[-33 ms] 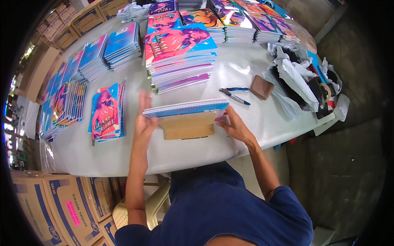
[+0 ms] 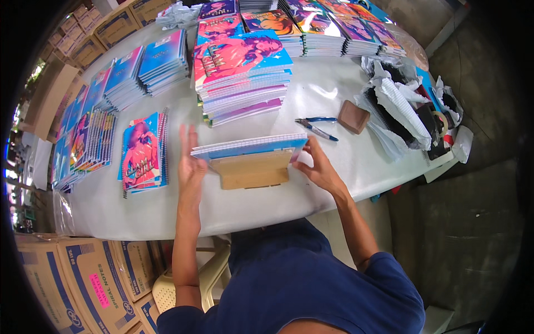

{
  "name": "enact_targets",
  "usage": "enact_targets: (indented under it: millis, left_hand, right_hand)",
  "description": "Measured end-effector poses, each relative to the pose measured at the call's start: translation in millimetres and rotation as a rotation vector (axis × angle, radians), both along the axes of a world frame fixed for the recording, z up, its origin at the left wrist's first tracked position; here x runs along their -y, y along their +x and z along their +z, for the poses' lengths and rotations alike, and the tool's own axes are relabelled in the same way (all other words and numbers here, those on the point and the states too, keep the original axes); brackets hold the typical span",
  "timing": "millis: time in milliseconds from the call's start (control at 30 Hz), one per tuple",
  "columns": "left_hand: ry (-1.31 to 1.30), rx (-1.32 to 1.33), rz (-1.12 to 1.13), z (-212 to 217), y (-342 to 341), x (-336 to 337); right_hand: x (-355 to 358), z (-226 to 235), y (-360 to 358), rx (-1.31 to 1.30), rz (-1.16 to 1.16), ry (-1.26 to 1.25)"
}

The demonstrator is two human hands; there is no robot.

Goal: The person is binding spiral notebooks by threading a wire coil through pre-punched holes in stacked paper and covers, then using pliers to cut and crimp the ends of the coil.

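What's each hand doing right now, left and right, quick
Left hand: open, fingers straight, flat against the left end of the small stack of spiral notebooks.
Right hand: closed in a grip on the stack's right end.

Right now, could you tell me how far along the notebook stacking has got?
Done: a tall stack stands mid-table, and a smaller pile lies at the left. In hand: a few spiral notebooks stand on edge on a brown board, squared between the left hand and right hand. Left: the rows of notebooks along the far edge.
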State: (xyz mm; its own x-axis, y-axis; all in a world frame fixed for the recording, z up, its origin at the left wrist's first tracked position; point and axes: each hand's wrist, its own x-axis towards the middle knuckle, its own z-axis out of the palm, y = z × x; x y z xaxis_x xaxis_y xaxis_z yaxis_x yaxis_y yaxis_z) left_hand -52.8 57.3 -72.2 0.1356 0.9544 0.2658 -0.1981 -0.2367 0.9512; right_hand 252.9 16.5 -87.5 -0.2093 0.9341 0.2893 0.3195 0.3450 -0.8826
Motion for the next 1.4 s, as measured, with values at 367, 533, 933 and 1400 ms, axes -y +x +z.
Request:
enact_targets:
  millis: [367,533,933,1400]
  left_hand:
    - [0.022,-0.052,0.261,5,-20,8]
    - [0.083,-0.082,0.325,11,-21,12]
    - [0.229,-0.271,0.412,49,-10,22]
    - [0.574,-1.293,-0.010,80,121,7]
  right_hand:
    - [-69,8,144,0.314,-0.526,0.329]
    - [-107,-31,240,1.106,-0.988,0.274]
    - [-108,7,262,1.153,-0.825,0.208]
    - [-15,95,26,0.144,-0.148,0.253]
